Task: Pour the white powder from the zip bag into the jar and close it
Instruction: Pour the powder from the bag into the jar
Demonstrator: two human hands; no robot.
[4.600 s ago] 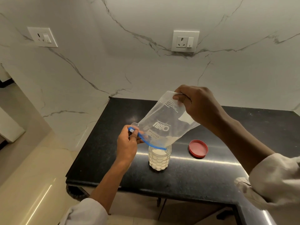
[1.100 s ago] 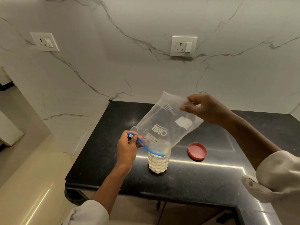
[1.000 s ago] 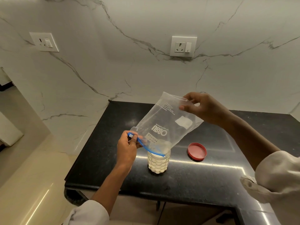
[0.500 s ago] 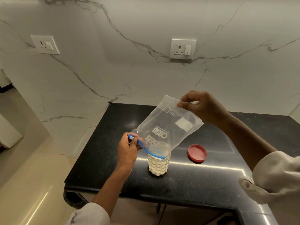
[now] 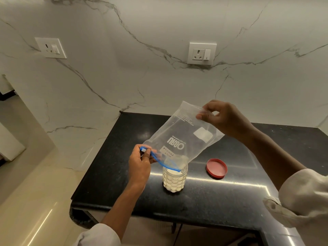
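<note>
Both hands pinch upended zip bag [image 5: 184, 137], nearly empty, mouth over jar [image 5: 174, 179] full of white powder.

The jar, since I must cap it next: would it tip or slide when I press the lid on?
The jar looks nearly full of powder, so probably bottom-heavy and steady. The polished countertop may let it slide. Its dimpled wall should give grip.

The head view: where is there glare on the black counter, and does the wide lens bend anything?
Head view: a bright streak of glare crosses the black counter in front of the jar and turns toward the near right corner; a softer sheen lies around the red lid. The wide lens tilts the left wall socket, and the wall seems to lean outward at the edges. The light is dim and warm.
</note>
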